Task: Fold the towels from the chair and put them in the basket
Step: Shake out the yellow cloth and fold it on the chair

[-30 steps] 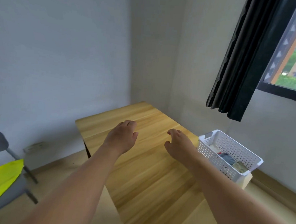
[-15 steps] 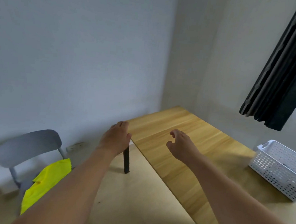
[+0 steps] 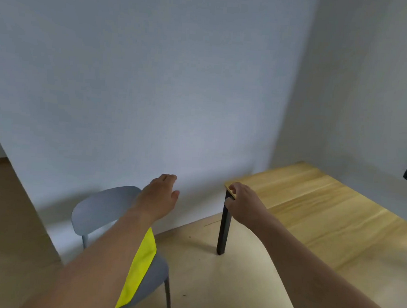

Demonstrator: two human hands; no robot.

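Right, yellow towel (image 3: pixel 140 266) draped on the grey chair (image 3: pixel 104 207) seat, partly under my left forearm. My left hand (image 3: pixel 158 198) hovers above the chair, fingers relaxed, holding nothing; my right hand (image 3: pixel 243 207), loosely curled and empty, hangs by the table (image 3: pixel 325 209) corner.

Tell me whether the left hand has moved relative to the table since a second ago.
Yes. The left hand was over the table top; it now hangs left of the table's corner, above the chair with the yellow towel.
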